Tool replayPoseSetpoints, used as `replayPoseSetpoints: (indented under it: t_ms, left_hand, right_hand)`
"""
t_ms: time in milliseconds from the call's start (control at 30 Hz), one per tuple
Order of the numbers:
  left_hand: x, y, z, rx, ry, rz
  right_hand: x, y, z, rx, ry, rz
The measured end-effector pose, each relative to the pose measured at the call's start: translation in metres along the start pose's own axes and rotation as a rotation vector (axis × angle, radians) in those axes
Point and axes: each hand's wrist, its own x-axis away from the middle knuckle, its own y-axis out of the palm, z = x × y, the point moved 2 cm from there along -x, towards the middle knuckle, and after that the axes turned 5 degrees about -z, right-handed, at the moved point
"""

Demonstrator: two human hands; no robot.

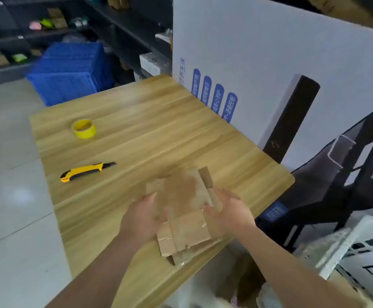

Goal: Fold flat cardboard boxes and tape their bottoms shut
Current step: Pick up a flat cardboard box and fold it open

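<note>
- Cardboard on my feed: a flat cardboard box (pixel 187 232), brown and creased, sits at the near edge of the wooden table (pixel 150 134), its lower corner reaching just past that edge
- The far half of the box is smeared by motion blur, so I cannot make out how its flaps lie; the near half shows a folded panel with shiny clear tape on it
- My left hand (pixel 143 218) grips the box's left side, thumb up top and fingers curled in against the cardboard
- My right hand (pixel 230 212) holds the right side, thumb over the upper face and fingers stretched along the edge
- A roll of yellow tape (pixel 84 128) lies on its side on the far left part of the table, well apart from the box
- A yellow and black utility knife (pixel 85 172) lies between the tape and my hands, touching neither
- A tall white printed carton (pixel 270 63) stands against the table's right side
- Blue plastic crates (pixel 69 72) are stacked on the grey floor (pixel 9 185) beyond the table, in front of dark shelving (pixel 125 30)
</note>
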Motion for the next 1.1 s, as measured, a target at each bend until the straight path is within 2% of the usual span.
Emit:
replayPoseSetpoints:
  t_ms: [133, 333, 500, 833, 1100]
  left_hand:
    - [-0.005, 0.031, -0.01, 0.081, -0.099, -0.08]
    - [-0.014, 0.072, -0.023, 0.281, -0.208, -0.136]
    - [-0.016, 0.089, -0.023, 0.353, -0.234, -0.073]
    - [0.015, 0.046, -0.012, 0.418, -0.228, 0.109]
    - [0.055, -0.027, -0.044, 0.511, -0.182, 0.244]
  right_hand:
    - [-0.023, 0.026, 0.013, 0.091, -0.004, -0.12]
    - [-0.046, 0.051, 0.03, 0.039, -0.021, -0.123]
    - [-0.056, 0.065, 0.037, 0.0, -0.016, -0.145]
    - [-0.037, 0.039, 0.014, -0.131, -0.139, -0.005]
    - [-0.003, 0.017, -0.065, -0.114, -0.299, 0.067]
